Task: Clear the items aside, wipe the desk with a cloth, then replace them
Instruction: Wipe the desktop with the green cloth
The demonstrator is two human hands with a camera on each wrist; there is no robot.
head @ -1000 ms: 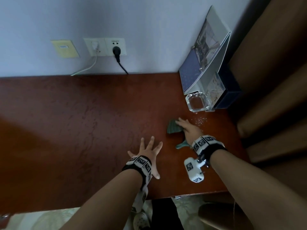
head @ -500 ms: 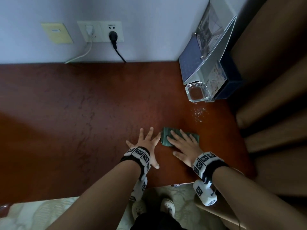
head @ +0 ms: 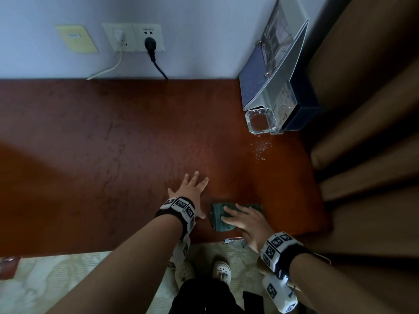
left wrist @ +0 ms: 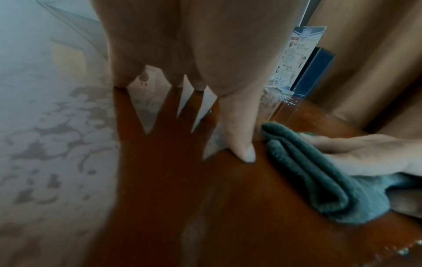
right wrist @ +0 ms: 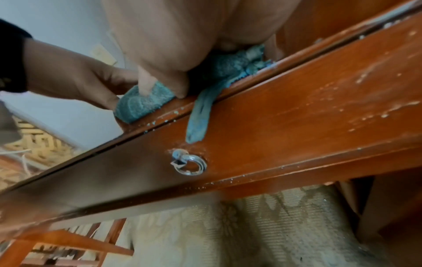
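Observation:
A folded teal cloth lies near the front edge of the red-brown desk. My right hand presses flat on it with straight fingers, and a strip of cloth hangs over the desk's front. Just left of the cloth, my left hand rests flat on the desk with fingers spread. A clear glass ashtray, a ring binder and a blue box stand at the back right corner.
White specks are scattered in front of the ashtray. Wall sockets with a black plug and a white cable sit behind the desk. Brown curtain folds close the right side. A drawer ring handle is below the front edge.
My right hand has drawn the cloth back from near the specks toward the desk's front edge. The left hand has stayed flat in place.

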